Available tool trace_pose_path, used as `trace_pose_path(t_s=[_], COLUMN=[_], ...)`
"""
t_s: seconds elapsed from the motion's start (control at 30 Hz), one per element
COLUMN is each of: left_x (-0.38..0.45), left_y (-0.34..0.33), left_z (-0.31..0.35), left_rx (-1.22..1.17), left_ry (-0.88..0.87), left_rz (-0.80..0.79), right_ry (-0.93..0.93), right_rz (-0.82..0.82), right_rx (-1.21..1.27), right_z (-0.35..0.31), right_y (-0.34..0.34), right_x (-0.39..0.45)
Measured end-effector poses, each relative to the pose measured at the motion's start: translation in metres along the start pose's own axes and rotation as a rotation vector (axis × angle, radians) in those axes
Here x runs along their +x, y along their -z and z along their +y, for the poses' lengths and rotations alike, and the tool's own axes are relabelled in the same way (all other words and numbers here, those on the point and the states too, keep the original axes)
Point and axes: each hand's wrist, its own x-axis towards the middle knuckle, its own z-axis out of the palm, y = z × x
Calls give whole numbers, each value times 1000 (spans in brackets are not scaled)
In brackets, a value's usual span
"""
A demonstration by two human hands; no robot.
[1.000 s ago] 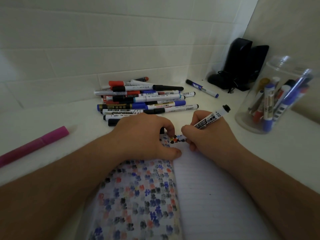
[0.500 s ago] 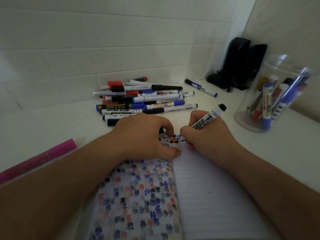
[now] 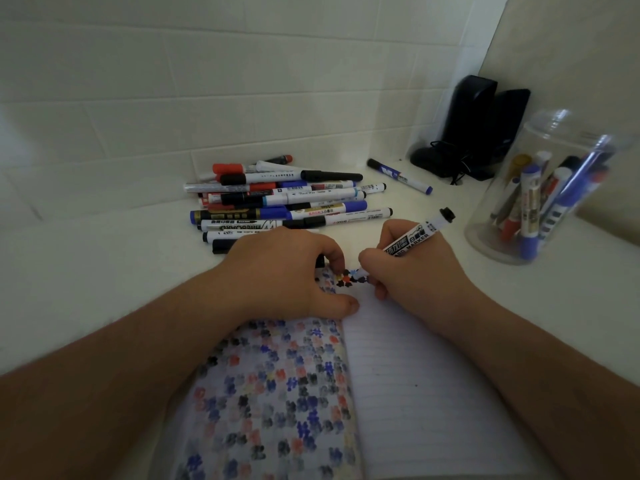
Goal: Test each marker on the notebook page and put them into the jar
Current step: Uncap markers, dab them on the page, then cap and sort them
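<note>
Marker (image 3: pixel 412 241) in right hand (image 3: pixel 408 271), tip at notebook (image 3: pixel 398 375) top edge

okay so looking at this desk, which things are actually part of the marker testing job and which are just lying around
Part of the job:
marker in the right hand, tip at the page
right hand
left hand, resting on the notebook
notebook
pile of markers
jar, already holding markers
lone blue marker, probably

Just lying about:
black speakers in the corner

Head camera looks steeply down, close over the hands (image 3: pixel 346 271).
</note>
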Motion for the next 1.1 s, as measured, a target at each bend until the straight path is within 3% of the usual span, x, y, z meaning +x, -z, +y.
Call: trace_pose_path(t_s=[0.57, 0.7, 0.87, 1.1], left_x=[-3, -11, -13, -10], left_y=[1, -3, 1, -6], left_z=[2, 0, -2, 0], left_rx=[-3, -58, -345, -427], left_ry=[1, -19, -83, -135], left_rz=[11, 132, 173, 130], right_ry=[20, 6, 25, 26], right_rz=[-42, 13, -161, -192], right_rx=[17, 199, 767, 768], right_z=[2, 3, -2, 0], right_y=[0, 7, 27, 23], right_x=[1, 4, -3, -4])
